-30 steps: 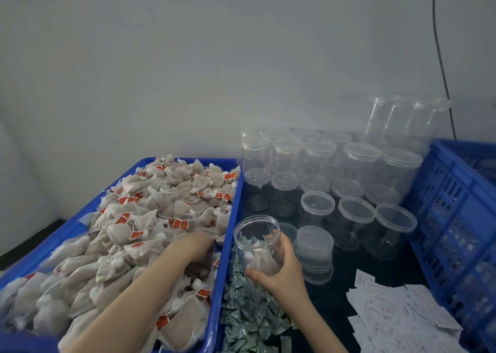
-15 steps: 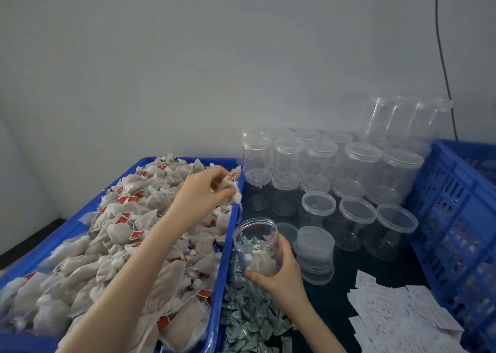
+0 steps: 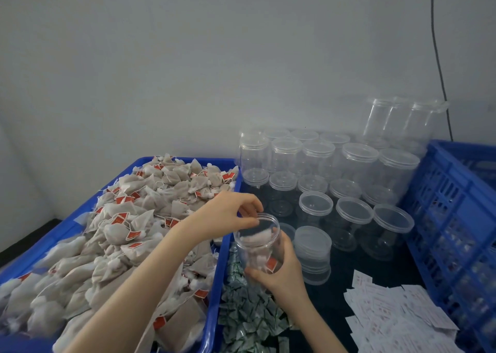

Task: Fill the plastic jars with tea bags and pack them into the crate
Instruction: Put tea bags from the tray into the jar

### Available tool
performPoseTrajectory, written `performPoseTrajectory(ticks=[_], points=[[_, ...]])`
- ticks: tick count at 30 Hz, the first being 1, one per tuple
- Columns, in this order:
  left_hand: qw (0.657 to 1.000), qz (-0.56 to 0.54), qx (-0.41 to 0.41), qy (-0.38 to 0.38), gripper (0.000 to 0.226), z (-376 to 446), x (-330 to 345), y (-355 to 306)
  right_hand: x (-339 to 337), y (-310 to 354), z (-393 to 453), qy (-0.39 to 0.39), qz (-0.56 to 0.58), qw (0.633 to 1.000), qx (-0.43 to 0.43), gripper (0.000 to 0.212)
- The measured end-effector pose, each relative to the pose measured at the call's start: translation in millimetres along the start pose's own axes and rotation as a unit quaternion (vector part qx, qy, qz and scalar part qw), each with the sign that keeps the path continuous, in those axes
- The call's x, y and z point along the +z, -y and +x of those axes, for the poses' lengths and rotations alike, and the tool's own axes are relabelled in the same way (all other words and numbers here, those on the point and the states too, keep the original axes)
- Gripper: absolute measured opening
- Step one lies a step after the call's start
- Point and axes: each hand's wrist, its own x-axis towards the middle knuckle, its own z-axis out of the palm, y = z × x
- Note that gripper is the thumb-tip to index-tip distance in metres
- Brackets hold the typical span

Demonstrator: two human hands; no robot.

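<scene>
Plastic jar [image 3: 258, 245], clear and uncapped, is held upright in the head view just beside the right wall of the blue tray [image 3: 216, 285], above a heap of small green-and-white packets [image 3: 247, 312]. It is grasped low on its side by the right hand [image 3: 281, 274], whose fingers are curled round the wall. A few tea bags with red tags are seen inside it. The left hand [image 3: 225, 217] is placed over the jar's mouth, its fingers [image 3: 248, 219] bent at the rim; whether anything is pinched between them cannot be told.

The tray, left of the jar, is heaped with tea bags [image 3: 128, 232] in pale mesh with red tags. Behind and to the right of the jar, capped empty jars [image 3: 354, 191] are ranked in rows on the dark tabletop [image 3: 346, 277], some stacked two high, with a taller group at the back against the wall. A short stack of clear lids [image 3: 312, 253] is set just to the right of the held jar. Further right, loose white paper slips [image 3: 389, 323] are scattered on the tabletop, and beyond them a blue slatted crate [image 3: 451, 218] is stood at the edge.

The room is closed by a plain grey-white wall [image 3: 188, 70], down which a thin dark cable [image 3: 438, 57] is hung, above the crate.
</scene>
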Motion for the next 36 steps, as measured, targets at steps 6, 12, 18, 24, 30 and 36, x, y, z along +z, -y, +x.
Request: performPoseTrajectory(ticks=[6, 12, 18, 24, 30, 36], points=[[0.952, 0.227, -0.204, 0.031, 0.017, 10, 16, 63, -3, -5, -2, -0.003, 0.006, 1.0, -0.005, 0.095], [0.893, 0.172, -0.282, 0.305, 0.056, -10, 55, 94, -5, -6, -3, -0.005, 0.003, 1.0, -0.014, 0.094], [0.907, 0.213, -0.244, 0.27, 0.041, -6, 57, 90, -6, -7, -4, -0.005, -0.009, 1.0, -0.017, 0.097], [0.936, 0.228, -0.243, 0.108, 0.029, -2, 37, 90, -6, -7, -4, -0.01, -0.01, 1.0, -0.013, 0.1], [0.951, 0.202, -0.179, -0.154, 0.023, 0, 17, 79, -2, -12, -4, -0.002, -0.021, 1.0, -0.007, 0.101], [0.967, 0.073, -0.028, -0.242, 0.021, 2, 9, 50, 2, -15, -4, -0.002, -0.024, 1.0, 0.0, 0.106]])
